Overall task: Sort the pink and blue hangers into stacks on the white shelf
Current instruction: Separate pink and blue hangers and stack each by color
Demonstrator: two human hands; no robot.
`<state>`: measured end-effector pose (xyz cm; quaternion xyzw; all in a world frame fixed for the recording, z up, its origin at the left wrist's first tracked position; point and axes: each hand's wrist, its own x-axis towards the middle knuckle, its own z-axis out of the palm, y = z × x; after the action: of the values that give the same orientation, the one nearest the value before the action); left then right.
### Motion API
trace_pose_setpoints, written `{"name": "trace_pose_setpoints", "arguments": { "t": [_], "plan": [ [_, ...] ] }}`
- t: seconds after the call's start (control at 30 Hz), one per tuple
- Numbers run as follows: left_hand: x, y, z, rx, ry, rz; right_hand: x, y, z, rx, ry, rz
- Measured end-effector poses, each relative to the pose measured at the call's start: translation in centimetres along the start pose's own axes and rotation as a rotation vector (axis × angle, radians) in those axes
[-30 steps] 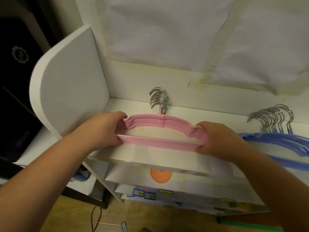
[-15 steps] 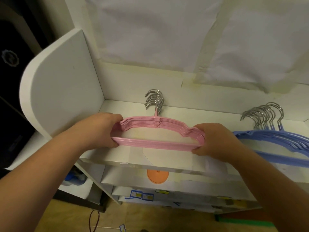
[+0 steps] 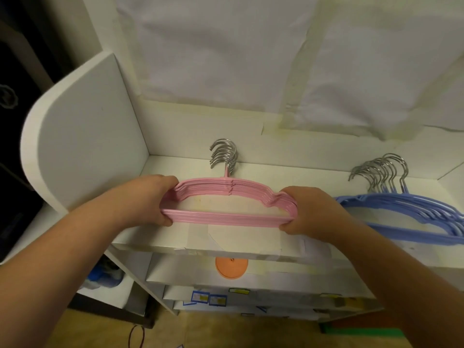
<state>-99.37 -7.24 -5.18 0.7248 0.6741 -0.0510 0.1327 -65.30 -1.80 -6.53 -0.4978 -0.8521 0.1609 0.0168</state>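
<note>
Shelf (image 3: pixel 251 169), white board, carries two stacks. Pink hangers (image 3: pixel 226 197), thin smooth plastic, count unclear, lie between my hands: left hand (image 3: pixel 150 199) grips one end, right hand (image 3: pixel 311 209) grips the other. Curved steel hooks (image 3: pixel 226 156) point away. Blue hangers (image 3: pixel 411 217), fanned, lie just beyond my right hand.

No legible text or labels
</note>
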Motion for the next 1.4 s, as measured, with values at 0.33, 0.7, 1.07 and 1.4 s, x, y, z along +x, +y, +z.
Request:
{"name": "trace_pose_setpoints", "arguments": {
  "t": [0.33,0.7,1.07,1.4],
  "plan": [
    [-2.2,4.2,0.2,0.039,0.266,-0.038,-3.6,2.2,-2.2,0.021,0.034,-0.003],
    [-0.6,20.2,-0.4,-0.023,0.393,0.290,-11.6,10.7,-5.8,0.046,0.338,0.022],
    [5.2,33.6,2.7,0.021,0.194,0.231,-18.2,23.5,-7.1,0.014,0.337,0.317],
    [7.6,33.6,3.7,-0.041,0.065,-0.061,-16.7,27.6,-6.7,0.140,0.076,0.442]
  ]
}}
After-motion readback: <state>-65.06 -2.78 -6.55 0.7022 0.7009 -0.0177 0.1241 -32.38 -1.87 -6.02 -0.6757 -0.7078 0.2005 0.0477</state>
